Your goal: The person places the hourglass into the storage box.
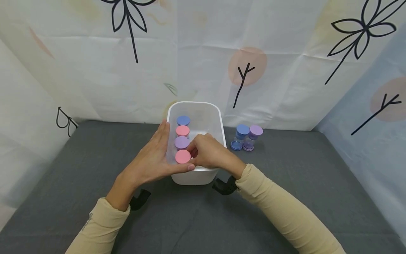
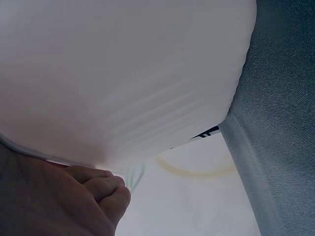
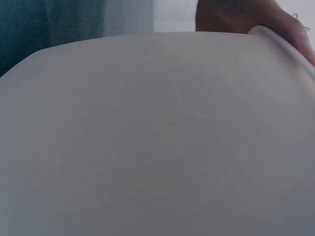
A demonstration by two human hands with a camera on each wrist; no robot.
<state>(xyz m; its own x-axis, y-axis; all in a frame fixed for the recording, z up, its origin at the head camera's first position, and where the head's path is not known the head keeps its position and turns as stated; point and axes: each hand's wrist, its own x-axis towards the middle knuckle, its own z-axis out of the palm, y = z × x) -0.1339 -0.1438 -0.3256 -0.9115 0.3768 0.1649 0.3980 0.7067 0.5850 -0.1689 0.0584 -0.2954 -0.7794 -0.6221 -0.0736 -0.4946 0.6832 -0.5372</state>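
white and deep, the box (image 1: pixel 195 177) stands on the grey-covered table (image 1: pixel 269 183), with four capped containers lined up inside along its left side: the inner blue-capped container (image 1: pixel 183 120) farthest, then the far pink-capped container (image 1: pixel 182 131), the inner purple-capped container (image 1: pixel 182 142) and the near pink-capped container (image 1: pixel 183 156). the left hand (image 1: pixel 152 157) rests along the box's left wall, fingers straight, thumb stretched over the near corner. the right hand (image 1: pixel 209 151) reaches inside, fingers curled, pinching the near pink-capped container at its right side. just right of the box, the outer blue-capped container (image 1: pixel 240 137) and the outer purple-capped container (image 1: pixel 252 137) stand upright side by side. a pale printed cloth (image 1: pixel 203 42) hangs behind.
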